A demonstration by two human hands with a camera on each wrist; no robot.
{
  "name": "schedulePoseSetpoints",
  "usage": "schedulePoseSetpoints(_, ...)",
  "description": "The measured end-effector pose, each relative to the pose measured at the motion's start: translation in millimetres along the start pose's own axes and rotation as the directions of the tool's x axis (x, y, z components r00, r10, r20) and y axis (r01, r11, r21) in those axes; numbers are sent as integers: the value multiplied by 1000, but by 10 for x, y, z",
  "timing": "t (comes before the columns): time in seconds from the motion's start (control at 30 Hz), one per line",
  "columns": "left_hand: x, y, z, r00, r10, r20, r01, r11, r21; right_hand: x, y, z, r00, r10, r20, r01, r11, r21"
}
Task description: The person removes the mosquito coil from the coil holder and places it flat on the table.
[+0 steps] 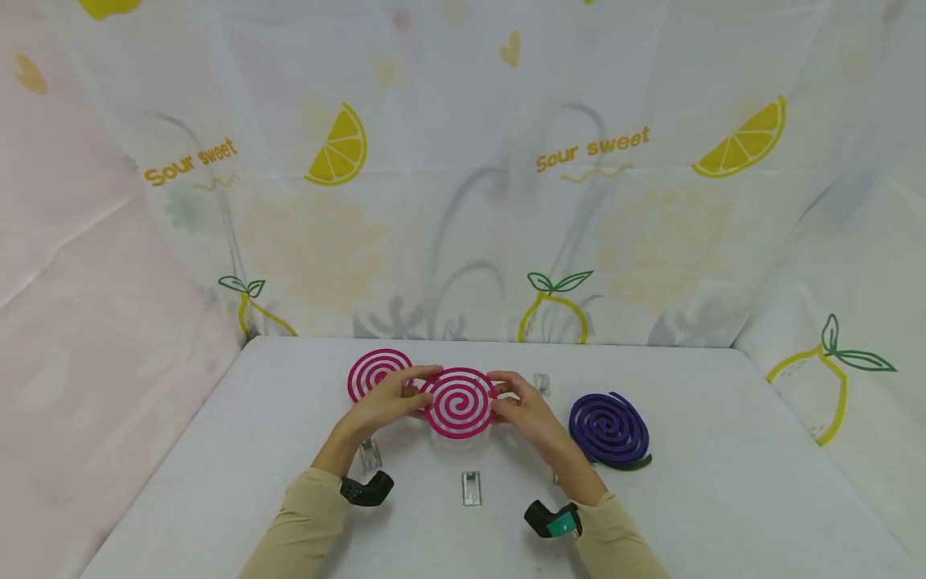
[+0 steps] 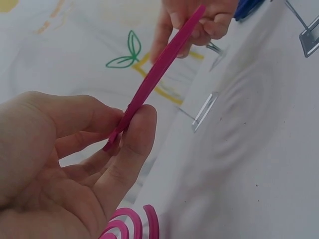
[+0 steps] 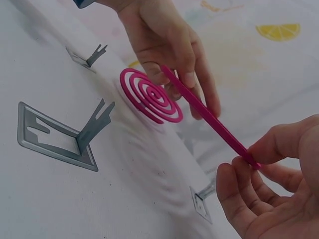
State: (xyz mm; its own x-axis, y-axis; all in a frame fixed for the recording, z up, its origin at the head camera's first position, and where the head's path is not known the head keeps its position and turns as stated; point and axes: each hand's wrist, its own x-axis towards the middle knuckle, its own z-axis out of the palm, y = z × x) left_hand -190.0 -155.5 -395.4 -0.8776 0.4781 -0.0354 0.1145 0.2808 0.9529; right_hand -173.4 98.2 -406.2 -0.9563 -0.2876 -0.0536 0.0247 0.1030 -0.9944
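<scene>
A pink mosquito coil point(image 1: 460, 404) is held up above the table, its spiral face toward the head camera. My left hand point(image 1: 393, 400) pinches its left rim, and my right hand point(image 1: 526, 408) pinches the opposite rim. Both wrist views show the coil edge-on: thumb and fingers of the left hand point(image 2: 94, 144) grip one end, those of the right hand point(image 3: 274, 174) the other. Behind the left hand, partly covered by it, is a second pink coil point(image 1: 381, 374). A metal coil stand point(image 1: 472, 489) lies below the held coil, its prong raised in the right wrist view.
Right of my right hand lies a dark purple coil point(image 1: 608, 428) with a dark green one point(image 1: 637, 464) showing under it. More metal stands are about: one point(image 1: 370, 455) by the left wrist, another point(image 1: 542, 384) farther back. A printed cloth point(image 1: 448, 241) hangs behind the table.
</scene>
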Motion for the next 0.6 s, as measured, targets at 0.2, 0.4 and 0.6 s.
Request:
schedulePoseSetpoints(0.2,41,36,67,999,-48,-16,48,998,26,4,18,-73,1000,15,-14,-16,1000,-11)
schedulePoseSetpoints(0.4,83,54,124,1000,-29,2,29,1000,-2,4,34,-154,1000,17,-15,-17,1000,-24)
schedulePoseSetpoints(0.6,140,69,199,1000,-22,10,22,1000,4,-29,33,-245,1000,4,-5,-4,1000,-23)
